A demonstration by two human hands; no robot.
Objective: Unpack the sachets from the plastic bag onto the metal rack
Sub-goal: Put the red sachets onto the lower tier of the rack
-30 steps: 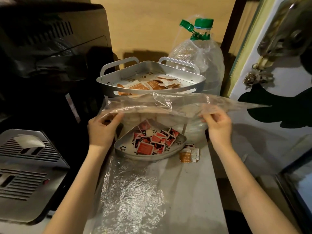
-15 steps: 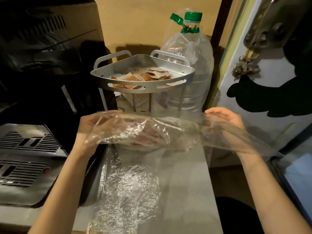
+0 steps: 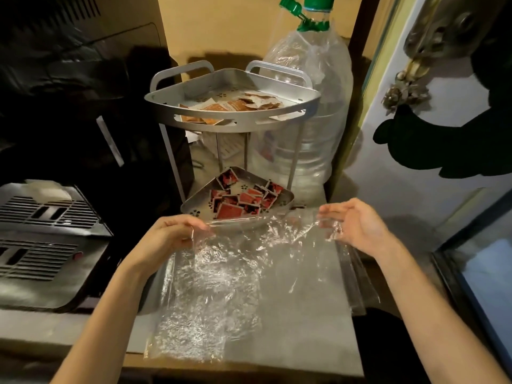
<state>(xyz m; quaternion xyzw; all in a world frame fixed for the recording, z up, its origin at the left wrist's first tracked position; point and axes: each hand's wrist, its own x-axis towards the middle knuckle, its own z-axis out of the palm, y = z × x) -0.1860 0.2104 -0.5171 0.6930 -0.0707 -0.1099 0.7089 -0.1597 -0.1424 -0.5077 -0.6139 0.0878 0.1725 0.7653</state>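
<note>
A two-tier metal corner rack (image 3: 232, 126) stands at the back of the counter. Its upper tray holds orange and white sachets (image 3: 235, 105). Its lower tray holds several red sachets (image 3: 243, 199). A clear plastic bag (image 3: 249, 239) lies spread low over the counter in front of the rack. My left hand (image 3: 169, 235) pinches the bag's far left edge. My right hand (image 3: 357, 225) holds the far right edge with loosely curled fingers. I see no sachets inside the bag.
A second crinkled clear plastic sheet (image 3: 199, 314) lies flat on the counter (image 3: 299, 336). A large water bottle with a green cap (image 3: 313, 87) stands behind the rack. A dark appliance (image 3: 50, 239) sits to the left, a door (image 3: 432, 162) to the right.
Both hands have brought the stretched bag down from in front of the rack to just above the counter. The lower tray's red sachets are in plain sight again.
</note>
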